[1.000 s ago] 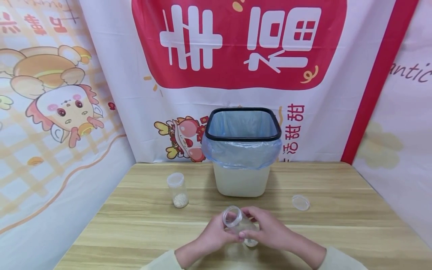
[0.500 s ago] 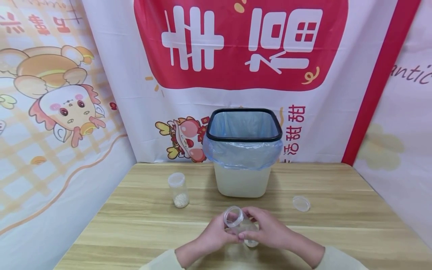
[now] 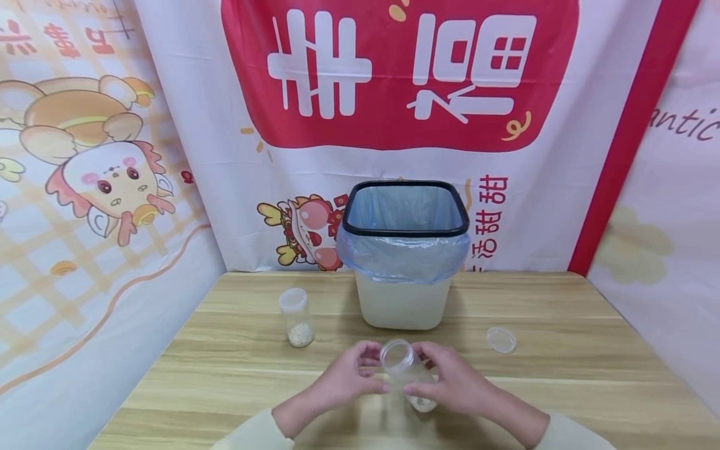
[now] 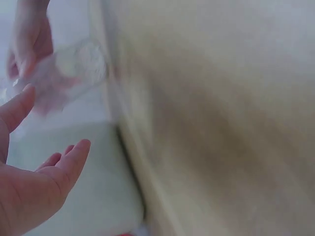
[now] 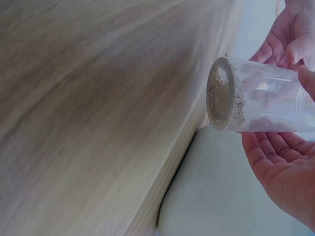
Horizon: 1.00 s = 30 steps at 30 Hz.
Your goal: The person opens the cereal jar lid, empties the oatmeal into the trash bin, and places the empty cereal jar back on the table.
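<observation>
My right hand (image 3: 458, 381) grips a clear, open-topped plastic jar (image 3: 413, 373), tilted with its mouth toward the far left. White grains (image 5: 241, 105) line the bottom end of the jar in the right wrist view, where the right thumb and fingers lie on either side of it. The left hand (image 3: 344, 378) is beside the jar, thumb and fingers spread with nothing between them. In the left wrist view a gap shows between the left fingers (image 4: 74, 160) and the jar.
A second, lidded jar (image 3: 295, 315) with white grains stands at the left on the wooden table (image 3: 236, 387). A bin (image 3: 402, 303) lined with a blue bag is at the back middle. A clear round lid (image 3: 501, 339) lies at the right.
The left hand has let go of the jar and moved slightly left. The jar, still in the right hand, has shifted a little to the right.
</observation>
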Available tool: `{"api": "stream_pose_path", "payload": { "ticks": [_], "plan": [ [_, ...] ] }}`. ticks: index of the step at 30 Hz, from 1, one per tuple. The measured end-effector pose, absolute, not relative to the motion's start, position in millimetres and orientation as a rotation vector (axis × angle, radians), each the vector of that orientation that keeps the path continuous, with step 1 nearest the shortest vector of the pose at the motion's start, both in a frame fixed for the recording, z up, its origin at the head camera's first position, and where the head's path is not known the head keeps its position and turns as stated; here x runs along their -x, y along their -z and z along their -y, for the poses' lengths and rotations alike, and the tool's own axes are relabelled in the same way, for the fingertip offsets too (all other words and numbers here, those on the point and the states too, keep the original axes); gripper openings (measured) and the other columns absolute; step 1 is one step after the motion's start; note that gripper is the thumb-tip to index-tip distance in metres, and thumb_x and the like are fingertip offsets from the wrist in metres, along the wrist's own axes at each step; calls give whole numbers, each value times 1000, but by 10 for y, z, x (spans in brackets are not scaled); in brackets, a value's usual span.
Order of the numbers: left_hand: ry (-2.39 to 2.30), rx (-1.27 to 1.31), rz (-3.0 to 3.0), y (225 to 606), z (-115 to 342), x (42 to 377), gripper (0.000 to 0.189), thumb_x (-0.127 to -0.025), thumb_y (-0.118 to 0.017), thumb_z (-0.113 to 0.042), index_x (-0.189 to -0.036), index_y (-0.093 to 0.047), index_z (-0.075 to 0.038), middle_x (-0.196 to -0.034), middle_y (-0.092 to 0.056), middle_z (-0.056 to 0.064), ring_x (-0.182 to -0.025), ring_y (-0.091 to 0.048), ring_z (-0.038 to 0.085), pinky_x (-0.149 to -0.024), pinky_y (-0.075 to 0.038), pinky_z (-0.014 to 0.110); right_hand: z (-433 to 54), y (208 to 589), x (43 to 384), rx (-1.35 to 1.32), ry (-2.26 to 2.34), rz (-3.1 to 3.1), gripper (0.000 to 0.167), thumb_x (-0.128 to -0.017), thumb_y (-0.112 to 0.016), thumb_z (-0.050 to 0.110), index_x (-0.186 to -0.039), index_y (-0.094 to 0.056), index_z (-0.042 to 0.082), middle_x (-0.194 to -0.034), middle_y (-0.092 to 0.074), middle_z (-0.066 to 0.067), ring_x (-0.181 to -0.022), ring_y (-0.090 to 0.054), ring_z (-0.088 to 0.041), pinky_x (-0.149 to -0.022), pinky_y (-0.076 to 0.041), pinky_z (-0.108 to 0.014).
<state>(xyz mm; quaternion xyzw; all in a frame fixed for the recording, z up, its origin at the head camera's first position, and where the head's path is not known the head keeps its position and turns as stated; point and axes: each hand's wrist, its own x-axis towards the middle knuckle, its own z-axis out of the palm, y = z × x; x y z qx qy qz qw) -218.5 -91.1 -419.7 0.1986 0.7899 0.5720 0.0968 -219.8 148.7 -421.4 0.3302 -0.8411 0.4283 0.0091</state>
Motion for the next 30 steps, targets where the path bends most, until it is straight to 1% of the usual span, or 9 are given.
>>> {"api": "stream_pose_path", "payload": {
  "ticks": [4, 6, 8, 13, 17, 22, 24, 30],
  "plan": [
    [-1690, -592, -2432, 4006, 1028, 2269, 70, -76, -82, -12, -133, -46, 9, -126, -56, 19, -117, -54, 38, -99, -47, 42, -1551, 4190, 2184, -978, -1378, 2623, 55, -79, -78, 40, -121, -60, 9, -110, -64, 6, -95, -63, -20, -84, -54, -37],
    [-1703, -576, -2480, 3895, 1082, 2312, 70, -77, -82, -15, -133, -47, 7, -126, -57, 18, -118, -54, 38, -99, -46, 44, -1583, 4182, 2182, -963, -1384, 2613, 56, -79, -78, 42, -121, -60, 9, -110, -65, 6, -95, -63, -19, -84, -54, -36],
    [-1736, -554, -2534, 3786, 1135, 2358, 67, -77, -82, -19, -131, -50, 4, -124, -59, 16, -116, -56, 35, -98, -47, 43, -1612, 4180, 2185, -948, -1374, 2609, 57, -79, -78, 43, -120, -60, 9, -110, -65, 5, -95, -63, -16, -83, -54, -34],
    [-1858, -572, -2716, 3490, 1228, 2448, 57, -79, -82, -22, -127, -57, -5, -123, -62, 8, -115, -58, 24, -99, -46, 39, -1666, 4160, 2193, -921, -1349, 2614, 57, -78, -78, 43, -120, -60, 9, -109, -64, 4, -94, -62, -16, -82, -54, -32],
    [-1834, -776, -2924, 3266, 1276, 2535, 53, -82, -80, -22, -127, -58, -6, -125, -60, 7, -117, -56, 20, -101, -45, 36, -1689, 4142, 2197, -911, -1337, 2614, 57, -79, -79, 42, -119, -61, 7, -109, -64, 4, -93, -62, -17, -82, -54, -32],
    [-1706, -1086, -3156, 3054, 1300, 2663, 53, -83, -79, -22, -128, -58, -3, -129, -59, 9, -118, -54, 20, -99, -46, 41, -1701, 4122, 2195, -912, -1321, 2601, 53, -79, -79, 41, -116, -62, 8, -107, -65, 4, -92, -62, -17, -81, -55, -33],
    [-1628, -1188, -3232, 2986, 1298, 2718, 52, -83, -79, -21, -127, -59, -3, -130, -59, 10, -121, -52, 20, -100, -45, 43, -1708, 4114, 2193, -913, -1316, 2594, 53, -79, -79, 40, -116, -62, 7, -106, -65, 4, -92, -62, -17, -81, -55, -33],
    [-1370, -1368, -3383, 2846, 1271, 2905, 47, -86, -76, -24, -124, -62, -1, -136, -56, 13, -128, -49, 23, -104, -42, 44, -1731, 4087, 2190, -904, -1307, 2577, 51, -79, -80, 37, -116, -62, 6, -105, -65, 5, -90, -62, -16, -80, -55, -34]
  ]
}}
